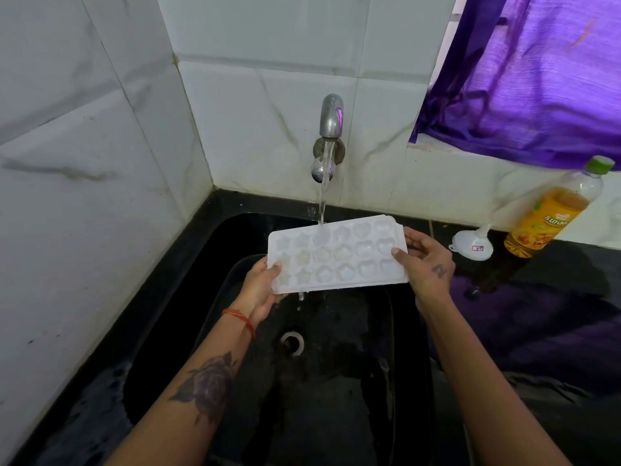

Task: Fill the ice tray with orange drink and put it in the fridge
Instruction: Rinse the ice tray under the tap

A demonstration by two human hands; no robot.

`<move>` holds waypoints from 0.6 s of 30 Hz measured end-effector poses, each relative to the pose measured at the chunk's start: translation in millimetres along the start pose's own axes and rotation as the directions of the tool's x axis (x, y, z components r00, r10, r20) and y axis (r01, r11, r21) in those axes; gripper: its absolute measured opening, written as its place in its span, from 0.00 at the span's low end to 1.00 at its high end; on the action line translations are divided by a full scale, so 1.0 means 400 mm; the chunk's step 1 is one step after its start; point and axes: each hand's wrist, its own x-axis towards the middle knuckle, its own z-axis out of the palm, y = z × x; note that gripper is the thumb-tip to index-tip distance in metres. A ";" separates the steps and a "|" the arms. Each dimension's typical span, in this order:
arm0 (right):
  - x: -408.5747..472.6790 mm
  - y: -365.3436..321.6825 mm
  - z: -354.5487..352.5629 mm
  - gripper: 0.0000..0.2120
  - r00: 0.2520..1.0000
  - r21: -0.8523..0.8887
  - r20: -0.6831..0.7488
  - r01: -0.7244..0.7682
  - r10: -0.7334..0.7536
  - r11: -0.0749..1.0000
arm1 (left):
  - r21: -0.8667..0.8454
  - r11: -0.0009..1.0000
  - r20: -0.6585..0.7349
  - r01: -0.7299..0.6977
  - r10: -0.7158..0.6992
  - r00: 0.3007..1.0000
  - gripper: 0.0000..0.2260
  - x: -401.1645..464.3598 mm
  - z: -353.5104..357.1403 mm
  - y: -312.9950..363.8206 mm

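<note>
Both hands hold the tray (337, 255) over the sink (235, 331), under the tap (331, 117): left hand (260, 290) fingers grip one short end, right hand (426, 260) fingers grip the other. Its long side runs hand to hand. Right of the tap, the drink bottle (551, 213) stands on the desk (554, 297), nearer the right hand.

Dim, soft daylight tinted violet through curtain (537, 79) at upper right; wide-angle edge bending; slightly soft focus throughout.

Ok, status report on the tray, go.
Left hand and right hand grip ice tray ends. Tray under running tap, over sink. Orange drink bottle capped on counter.
</note>
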 end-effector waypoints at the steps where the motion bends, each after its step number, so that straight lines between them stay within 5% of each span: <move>1: 0.007 -0.009 0.001 0.21 1.000 -0.015 0.010 0.019 -0.019 1.000 | -0.018 1.000 -0.007 0.008 -0.008 1.000 0.09 0.000 0.005 -0.001; 6: 0.043 -0.016 -0.038 0.20 1.000 -0.050 -0.011 0.015 -0.016 0.999 | 0.053 0.997 0.020 -0.061 0.060 0.998 0.06 -0.009 0.069 -0.007; 12: 0.042 0.061 -0.084 0.19 0.982 -0.211 -0.110 -0.177 0.156 0.961 | 0.239 0.961 0.089 -0.137 0.119 0.989 0.10 -0.023 0.102 0.006; 18: -0.010 0.107 -0.008 0.17 0.974 -0.255 0.040 -0.205 0.222 0.945 | 0.313 0.921 0.025 -0.230 0.235 0.972 0.10 -0.034 0.051 0.067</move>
